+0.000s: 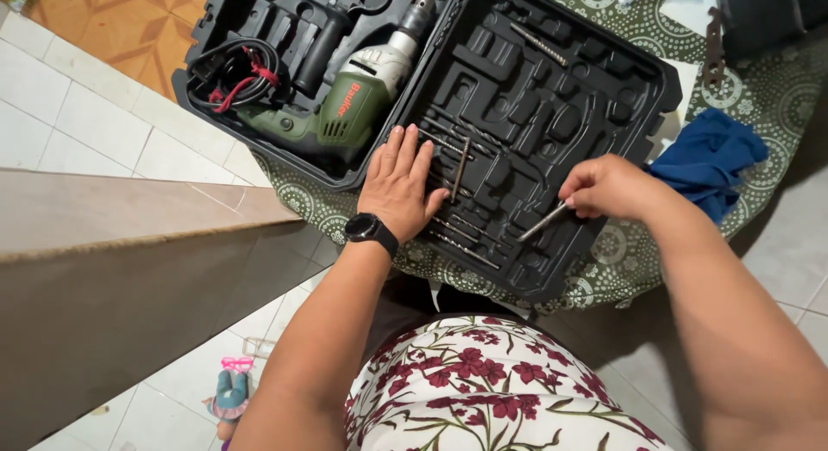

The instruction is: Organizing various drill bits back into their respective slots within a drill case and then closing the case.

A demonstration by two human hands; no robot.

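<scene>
An open black plastic tool case [604, 80] lies on a patterned cloth. Its left half holds a green and silver electric drill [362, 93] with a coiled black cord [233, 72]. The right half has moulded slots with several drill bits [461, 162]. My left hand [398, 188], with a black watch on the wrist, rests flat with fingers spread on the case's middle, beside the bits. My right hand [608, 188] pinches a long metal drill bit [542, 222] over the case's right half, its tip pointing down and left.
A blue cloth [707, 158] lies right of the case on the green patterned tablecloth [768, 89]. A brown wooden board [112, 270] stands at the left. White floor tiles lie below, with a small toy [231, 395] on them. A rusty metal piece [714, 46] lies at the top right.
</scene>
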